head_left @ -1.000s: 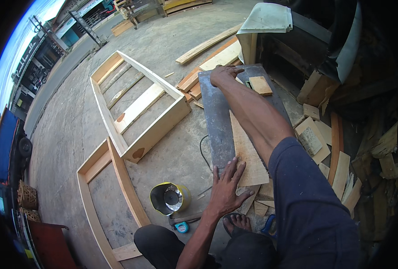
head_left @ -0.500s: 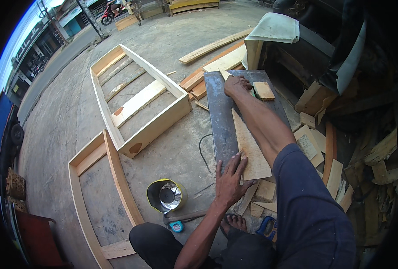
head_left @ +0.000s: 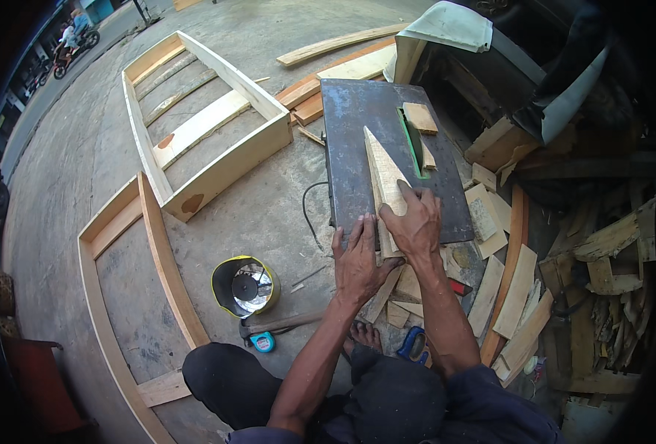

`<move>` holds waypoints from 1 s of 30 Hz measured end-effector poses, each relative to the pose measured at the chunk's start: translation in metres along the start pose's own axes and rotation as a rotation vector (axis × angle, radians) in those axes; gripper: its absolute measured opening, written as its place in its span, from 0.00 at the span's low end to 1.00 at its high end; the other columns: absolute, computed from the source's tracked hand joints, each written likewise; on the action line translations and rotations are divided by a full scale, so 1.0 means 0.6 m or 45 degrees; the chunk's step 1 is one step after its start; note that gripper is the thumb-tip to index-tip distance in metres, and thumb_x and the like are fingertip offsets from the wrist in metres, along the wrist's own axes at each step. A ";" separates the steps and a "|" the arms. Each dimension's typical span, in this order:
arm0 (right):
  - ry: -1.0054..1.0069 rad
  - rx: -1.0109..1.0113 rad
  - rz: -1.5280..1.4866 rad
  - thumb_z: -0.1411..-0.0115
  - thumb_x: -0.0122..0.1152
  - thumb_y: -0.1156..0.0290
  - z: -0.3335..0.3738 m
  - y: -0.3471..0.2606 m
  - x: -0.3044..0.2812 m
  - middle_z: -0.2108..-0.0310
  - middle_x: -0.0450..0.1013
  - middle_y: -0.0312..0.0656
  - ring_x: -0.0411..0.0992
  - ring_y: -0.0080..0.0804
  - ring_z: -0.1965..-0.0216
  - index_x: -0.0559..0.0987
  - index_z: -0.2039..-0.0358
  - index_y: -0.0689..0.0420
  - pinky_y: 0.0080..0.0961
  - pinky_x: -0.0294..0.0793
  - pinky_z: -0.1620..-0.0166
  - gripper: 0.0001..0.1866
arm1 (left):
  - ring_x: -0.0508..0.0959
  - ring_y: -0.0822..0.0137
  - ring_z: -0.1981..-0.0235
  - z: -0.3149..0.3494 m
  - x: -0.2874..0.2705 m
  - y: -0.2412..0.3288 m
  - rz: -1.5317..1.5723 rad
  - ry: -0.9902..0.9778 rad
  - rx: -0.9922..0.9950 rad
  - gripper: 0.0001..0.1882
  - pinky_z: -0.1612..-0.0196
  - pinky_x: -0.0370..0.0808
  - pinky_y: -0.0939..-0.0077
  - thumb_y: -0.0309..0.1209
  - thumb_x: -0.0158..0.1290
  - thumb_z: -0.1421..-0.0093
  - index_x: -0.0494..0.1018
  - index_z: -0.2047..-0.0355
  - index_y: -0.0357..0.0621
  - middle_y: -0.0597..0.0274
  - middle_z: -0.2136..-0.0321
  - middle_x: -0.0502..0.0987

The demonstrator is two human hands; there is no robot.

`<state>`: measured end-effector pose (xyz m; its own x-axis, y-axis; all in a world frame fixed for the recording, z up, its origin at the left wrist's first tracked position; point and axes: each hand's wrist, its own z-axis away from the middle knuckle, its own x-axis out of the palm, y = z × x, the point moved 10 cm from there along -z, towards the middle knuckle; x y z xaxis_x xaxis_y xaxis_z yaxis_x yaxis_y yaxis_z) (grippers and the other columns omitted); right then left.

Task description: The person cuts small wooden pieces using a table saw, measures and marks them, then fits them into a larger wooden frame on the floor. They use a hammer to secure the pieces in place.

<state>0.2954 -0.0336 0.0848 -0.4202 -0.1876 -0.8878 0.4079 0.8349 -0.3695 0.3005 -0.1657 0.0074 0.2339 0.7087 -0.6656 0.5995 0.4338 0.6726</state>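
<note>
A long, pointed wooden wedge lies on the dark metal top of a table saw, its tip facing away from me. My left hand grips the wedge's near left side, at the table's near edge. My right hand closes on its right side, thumb on top and fingers bent. Right of the wedge, the saw blade stands up in a green-edged slot. A small wood block rests beside the far part of the blade, and a small offcut lies against its near part.
Two wooden frames lie on the concrete at left. A yellow-rimmed bucket, a hammer, a teal tape measure and a blue-handled saw are near my feet. Scrap wood piles up at right.
My right hand has come back from beside the blade to the wedge, uncovering the blade and offcut. My left hand stays by the wedge's near end. The view has shifted.
</note>
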 end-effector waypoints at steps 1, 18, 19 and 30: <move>0.022 0.020 0.010 0.43 0.69 0.55 0.009 0.010 0.002 0.52 0.72 0.60 0.70 0.59 0.48 0.80 0.39 0.59 0.51 0.70 0.41 0.34 | 0.66 0.52 0.28 0.000 0.001 0.000 -0.017 -0.001 0.014 0.56 0.25 0.44 0.46 0.48 0.73 0.47 0.58 0.28 0.29 0.43 0.31 0.69; 0.048 0.010 -0.024 0.44 0.72 0.57 0.031 0.019 0.020 0.51 0.74 0.61 0.72 0.57 0.49 0.80 0.40 0.61 0.49 0.71 0.41 0.33 | 0.66 0.55 0.27 0.001 0.004 0.002 -0.053 0.022 0.036 0.53 0.25 0.43 0.45 0.51 0.68 0.44 0.59 0.28 0.30 0.46 0.34 0.74; 0.040 0.005 -0.010 0.43 0.72 0.57 0.031 0.019 0.022 0.51 0.74 0.60 0.72 0.57 0.49 0.80 0.40 0.61 0.49 0.71 0.41 0.33 | 0.65 0.55 0.27 0.001 0.002 0.001 -0.039 0.047 0.025 0.53 0.25 0.43 0.46 0.50 0.67 0.44 0.58 0.27 0.30 0.46 0.34 0.73; 0.108 0.025 -0.360 0.28 0.55 0.63 0.023 0.091 -0.040 0.49 0.76 0.61 0.75 0.60 0.46 0.80 0.42 0.64 0.47 0.73 0.40 0.21 | 0.66 0.55 0.27 -0.001 0.005 0.026 -0.280 -0.052 0.107 0.46 0.25 0.39 0.39 0.59 0.66 0.43 0.65 0.27 0.63 0.52 0.33 0.73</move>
<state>0.3387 0.0096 0.0819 -0.5854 -0.3667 -0.7231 0.2801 0.7455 -0.6048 0.3100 -0.1561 0.0161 0.1205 0.5784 -0.8068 0.7007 0.5261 0.4819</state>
